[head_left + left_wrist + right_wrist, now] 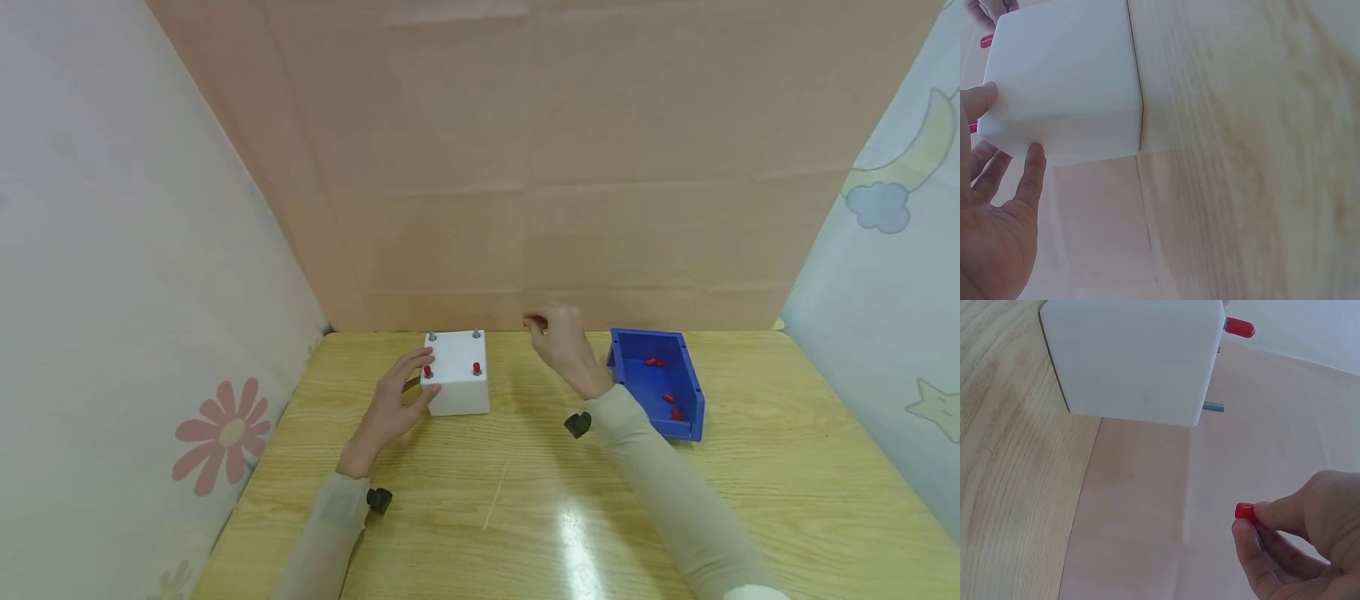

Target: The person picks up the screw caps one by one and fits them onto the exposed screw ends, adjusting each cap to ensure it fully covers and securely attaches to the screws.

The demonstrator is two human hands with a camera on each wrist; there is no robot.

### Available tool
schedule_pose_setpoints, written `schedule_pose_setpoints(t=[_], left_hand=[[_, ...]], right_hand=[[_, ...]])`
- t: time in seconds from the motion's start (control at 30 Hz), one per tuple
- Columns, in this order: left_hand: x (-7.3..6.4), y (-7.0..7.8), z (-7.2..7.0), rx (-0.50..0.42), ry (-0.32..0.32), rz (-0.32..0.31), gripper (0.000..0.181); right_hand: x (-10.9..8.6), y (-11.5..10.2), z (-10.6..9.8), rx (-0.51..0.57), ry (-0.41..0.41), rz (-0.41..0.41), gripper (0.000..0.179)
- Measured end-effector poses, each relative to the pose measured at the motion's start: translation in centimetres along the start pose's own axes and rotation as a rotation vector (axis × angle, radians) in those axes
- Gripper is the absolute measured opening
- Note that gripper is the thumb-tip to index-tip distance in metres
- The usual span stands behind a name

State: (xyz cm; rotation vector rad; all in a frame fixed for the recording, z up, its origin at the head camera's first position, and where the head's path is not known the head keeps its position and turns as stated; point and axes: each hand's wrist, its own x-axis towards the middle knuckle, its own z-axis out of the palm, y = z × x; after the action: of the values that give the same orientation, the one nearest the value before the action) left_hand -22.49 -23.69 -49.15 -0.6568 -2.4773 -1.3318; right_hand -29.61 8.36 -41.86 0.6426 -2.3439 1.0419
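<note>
A white box (459,396) stands on the table with metal threaded studs sticking up near its top corners. Red caps (477,367) cover the two front studs; the two at the back, such as the rear right stud (476,333), are bare. My left hand (390,404) rests against the box's left front corner, thumb on the front face, the other fingers extended along the left side and top edge. Right of the box and above the table, my right hand (564,346) pinches a small red cap (1245,511) between thumb and forefinger, apart from the box.
To the right sits a blue plastic bin (699,408) with several loose red caps (668,397) inside. Brown paper (525,208) hangs behind the wooden table (450,533). Patterned walls (135,275) rise on both sides.
</note>
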Motion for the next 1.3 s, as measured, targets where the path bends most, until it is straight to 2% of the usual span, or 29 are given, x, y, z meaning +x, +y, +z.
schedule_pose_setpoints(t=[0.27,0.77,1.3], left_hand=[[0.1,0.0,0.2,-0.008,0.000,0.015,0.050],[0.0,0.0,0.2,-0.010,-0.002,-0.013,0.050],[0.0,0.3,0.3,-0.039,0.004,0.013,0.049]], right_hand=[[0.0,0.3,0.7,-0.035,0.005,-0.046,0.012],[0.3,-0.6,1.5,0.028,0.002,-0.010,0.010],[0.4,-1.4,2.4,0.077,0.013,-0.052,0.011]])
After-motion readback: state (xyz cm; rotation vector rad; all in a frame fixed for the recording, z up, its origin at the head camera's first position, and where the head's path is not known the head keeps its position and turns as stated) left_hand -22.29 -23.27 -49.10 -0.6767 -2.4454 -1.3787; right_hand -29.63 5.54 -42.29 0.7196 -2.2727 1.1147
